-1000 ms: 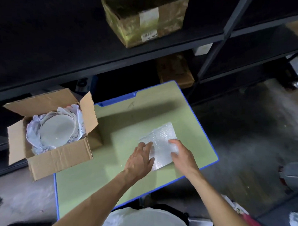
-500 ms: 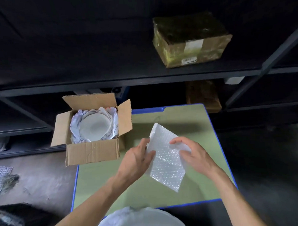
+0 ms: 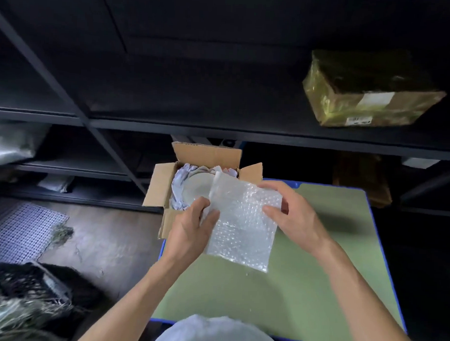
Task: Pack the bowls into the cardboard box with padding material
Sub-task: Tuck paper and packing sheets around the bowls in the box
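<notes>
At mid-frame both hands hold a bubble-wrap sheet [image 3: 242, 222] above the bench [image 3: 316, 288], its top overlapping the open cardboard box [image 3: 159, 184]. The left hand [image 3: 191, 230] pinches the left edge; the right hand [image 3: 296, 218] curls its fingers [image 3: 273, 210] round the right edge. Light, floppy and slick, the sheet is best held by opposite edges. The bowl [image 3: 196, 189] inside, nested in crumpled paper [image 3: 178, 191], is probably fragile ceramic, though the dim light leaves that unsure.

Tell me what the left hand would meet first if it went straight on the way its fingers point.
Probably the white bowl in the open cardboard box, just beyond the left hand, which holds the bubble wrap sheet. Depth is unclear.
</notes>
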Tool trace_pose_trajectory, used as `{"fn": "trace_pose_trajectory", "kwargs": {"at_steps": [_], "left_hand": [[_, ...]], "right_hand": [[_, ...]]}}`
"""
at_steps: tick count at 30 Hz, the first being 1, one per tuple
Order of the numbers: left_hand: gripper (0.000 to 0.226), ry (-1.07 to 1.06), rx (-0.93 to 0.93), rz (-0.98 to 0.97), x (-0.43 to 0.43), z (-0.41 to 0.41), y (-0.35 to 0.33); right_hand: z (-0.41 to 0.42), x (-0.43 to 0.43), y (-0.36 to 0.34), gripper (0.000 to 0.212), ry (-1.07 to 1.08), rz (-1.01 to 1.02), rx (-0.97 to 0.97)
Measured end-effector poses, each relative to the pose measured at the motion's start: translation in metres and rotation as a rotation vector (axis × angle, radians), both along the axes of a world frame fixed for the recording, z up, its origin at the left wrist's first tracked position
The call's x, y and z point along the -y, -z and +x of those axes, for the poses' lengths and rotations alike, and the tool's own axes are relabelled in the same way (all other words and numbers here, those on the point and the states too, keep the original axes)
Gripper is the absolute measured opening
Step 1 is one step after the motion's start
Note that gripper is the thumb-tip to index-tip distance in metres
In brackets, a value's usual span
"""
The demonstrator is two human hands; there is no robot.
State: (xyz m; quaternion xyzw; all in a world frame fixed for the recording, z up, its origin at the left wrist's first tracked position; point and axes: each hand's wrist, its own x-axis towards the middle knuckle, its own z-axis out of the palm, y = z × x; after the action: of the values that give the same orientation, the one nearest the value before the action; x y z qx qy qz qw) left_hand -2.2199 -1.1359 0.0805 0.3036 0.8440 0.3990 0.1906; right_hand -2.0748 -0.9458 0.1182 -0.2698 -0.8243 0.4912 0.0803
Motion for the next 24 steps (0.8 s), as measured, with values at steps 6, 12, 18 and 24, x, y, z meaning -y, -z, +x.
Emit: {"fn": "trace_pose_trajectory", "kwargs": {"at_steps": [6, 12, 18, 24], "left_hand": [[0.011, -0.192, 0.069, -0.012, 0.015, -0.045, -0.001], [0.034, -0.098, 0.092, 0.040, 0.014, -0.078, -0.004], [0.059, 0.023, -0.071, 0.016, 0.012, -0.103, 0.006], [0.041, 0.158, -0.267, -0.053, 0.011, -0.126, 0.029]], "right_hand": [[-0.046, 0.025, 0.009, 0.065, -0.014, 0.024, -0.006], [-0.081, 0.042, 0.027, 0.037, 0.025, 0.158, 0.130], [-0.106, 0.048, 0.041, 0.042, 0.125, 0.293, 0.222], [-0.118, 0.056, 0.048, 0.040, 0.157, 0.367, 0.250]]}}
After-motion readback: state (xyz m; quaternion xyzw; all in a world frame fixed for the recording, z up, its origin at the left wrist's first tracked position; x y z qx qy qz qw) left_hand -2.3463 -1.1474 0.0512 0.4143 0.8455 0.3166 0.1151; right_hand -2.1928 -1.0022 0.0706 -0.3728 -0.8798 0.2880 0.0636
